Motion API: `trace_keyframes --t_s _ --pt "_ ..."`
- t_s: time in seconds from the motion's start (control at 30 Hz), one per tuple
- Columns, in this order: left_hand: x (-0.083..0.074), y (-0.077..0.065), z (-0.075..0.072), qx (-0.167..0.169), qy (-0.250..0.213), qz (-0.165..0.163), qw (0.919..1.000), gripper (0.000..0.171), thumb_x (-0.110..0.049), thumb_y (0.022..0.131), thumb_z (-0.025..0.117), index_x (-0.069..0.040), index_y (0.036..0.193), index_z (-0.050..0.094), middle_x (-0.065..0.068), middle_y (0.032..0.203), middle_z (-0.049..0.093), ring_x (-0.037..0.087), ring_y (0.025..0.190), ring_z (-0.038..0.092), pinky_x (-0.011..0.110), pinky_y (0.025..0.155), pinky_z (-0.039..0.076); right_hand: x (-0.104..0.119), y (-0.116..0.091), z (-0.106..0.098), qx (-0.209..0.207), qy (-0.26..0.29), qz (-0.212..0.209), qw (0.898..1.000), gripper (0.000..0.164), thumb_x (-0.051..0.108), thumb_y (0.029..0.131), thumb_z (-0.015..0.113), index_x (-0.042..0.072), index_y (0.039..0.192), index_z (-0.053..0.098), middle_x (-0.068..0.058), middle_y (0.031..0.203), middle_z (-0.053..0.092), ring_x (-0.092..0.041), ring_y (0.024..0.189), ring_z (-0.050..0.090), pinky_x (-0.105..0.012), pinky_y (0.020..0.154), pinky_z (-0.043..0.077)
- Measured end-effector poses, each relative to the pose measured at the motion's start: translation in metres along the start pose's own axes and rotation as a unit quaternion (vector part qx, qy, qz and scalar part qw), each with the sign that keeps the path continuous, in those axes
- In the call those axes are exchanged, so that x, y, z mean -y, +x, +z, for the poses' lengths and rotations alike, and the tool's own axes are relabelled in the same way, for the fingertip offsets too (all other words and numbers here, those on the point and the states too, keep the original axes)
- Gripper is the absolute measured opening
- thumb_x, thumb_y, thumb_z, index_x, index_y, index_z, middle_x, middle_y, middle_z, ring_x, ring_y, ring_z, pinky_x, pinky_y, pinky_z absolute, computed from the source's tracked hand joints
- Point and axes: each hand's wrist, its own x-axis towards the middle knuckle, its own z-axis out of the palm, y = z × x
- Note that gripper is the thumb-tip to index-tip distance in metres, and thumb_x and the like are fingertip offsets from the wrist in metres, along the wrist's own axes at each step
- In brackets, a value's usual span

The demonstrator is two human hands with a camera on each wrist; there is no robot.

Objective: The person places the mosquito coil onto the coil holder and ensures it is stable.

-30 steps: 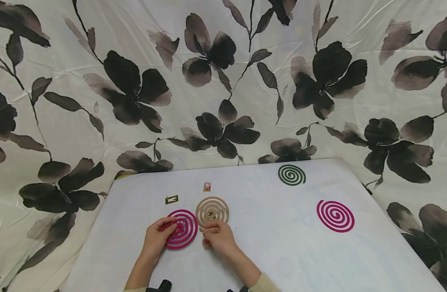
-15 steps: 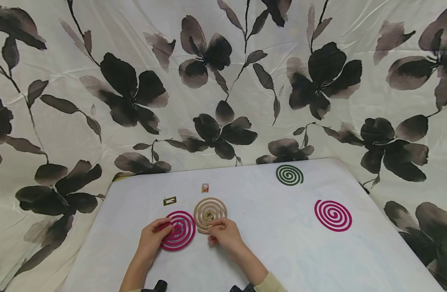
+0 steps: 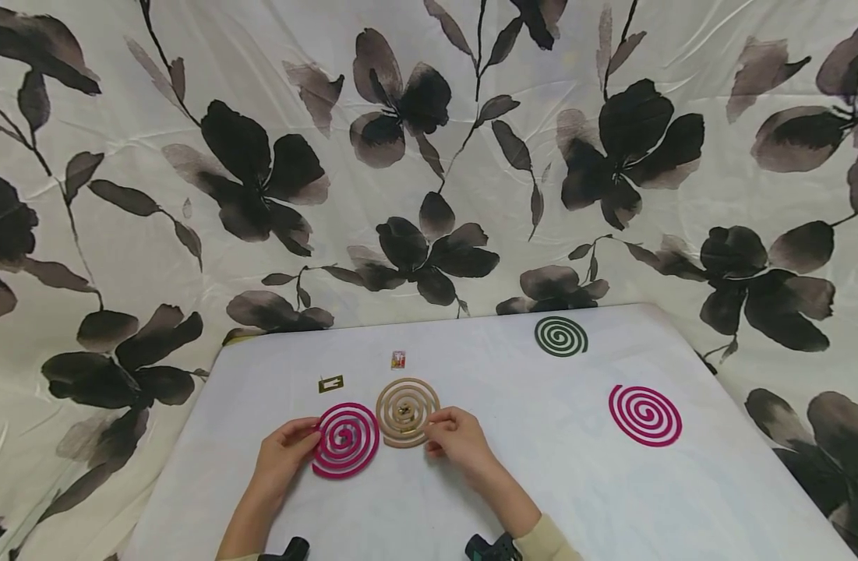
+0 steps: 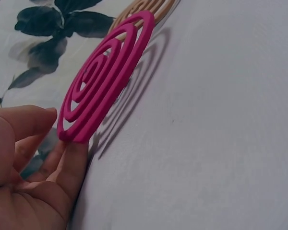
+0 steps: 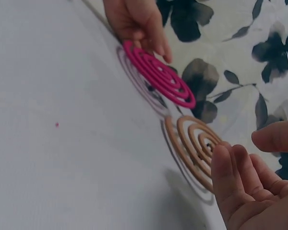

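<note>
Backdrop fabric (image 3: 471, 175): pale with dark flowers, hung behind the far edge of your counter (image 3: 534, 452), itself covered in white. Left hand (image 3: 283, 456): at the left rim of the near magenta coil (image 3: 344, 439); your fingers touch the coil's edge from below, with a digit raised clear, so no firm pinch. Right hand (image 3: 465, 442): fingers loosely bent, thumb apart, holding nothing visible; it sits at the right rim of the tan coil (image 3: 406, 418), contact not certain. The near magenta coil: left part of the counter, raised over its own shadow, just beside the tan coil to its right; whether the two touch cannot be told. Second magenta coil (image 3: 645, 415): flat, well to the right. Green coil (image 3: 561, 336): far edge, right of centre. Gold metal plate (image 3: 322, 385): beyond the near magenta coil. Small printed packet (image 3: 398, 359): beyond the tan coil. Metal fitting (image 3: 404, 410): at the tan coil's centre. Likely faults: an uneven push by your left hand could tip the raised coil or knock its neighbour; a sideways brush by your right could dislodge the tan coil from its fitting; hard pressure might snap either thin spiral.
</note>
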Motion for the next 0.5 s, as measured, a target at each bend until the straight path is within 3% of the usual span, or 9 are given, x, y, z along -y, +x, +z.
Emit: trace_keyframes --t_s 0.23,0.37,0.5 --pt "-0.001 0.005 -0.011 0.001 -0.002 -0.003 1.0 0.039 -0.01 0.094 0.065 -0.001 0.131 0.056 0.016 0.116 0.06 0.01 0.093 0.063 0.025 0.08 0.054 0.025 -0.01 -0.013 -0.004 -0.015 -0.008 1.0 0.024 -0.002 0.089 0.06 -0.014 0.109 0.054 -0.002 0.074 0.062 -0.019 0.068 0.064 -0.035 0.066 0.057" --pt "-0.002 0.006 -0.015 0.01 -0.011 -0.002 0.9999 0.039 -0.008 0.094 0.063 0.001 0.131 0.054 0.015 0.114 0.06 0.01 0.092 0.063 0.026 0.081 0.054 0.024 -0.006 -0.023 -0.013 -0.025 -0.013 1.0 0.027 0.0 0.089 0.062 -0.013 0.111 0.054 -0.013 0.082 0.065 -0.018 0.068 0.065 -0.032 0.066 0.057" --pt "0.0 0.007 -0.015 0.015 -0.022 -0.009 0.9996 0.039 -0.007 0.094 0.064 0.003 0.13 0.053 0.012 0.109 0.062 0.011 0.09 0.064 0.027 0.08 0.055 0.013 0.002 -0.037 -0.021 -0.022 -0.01 0.999 0.032 0.003 0.088 0.064 -0.012 0.114 0.053 -0.015 0.087 0.067 -0.017 0.069 0.065 -0.03 0.065 0.057"
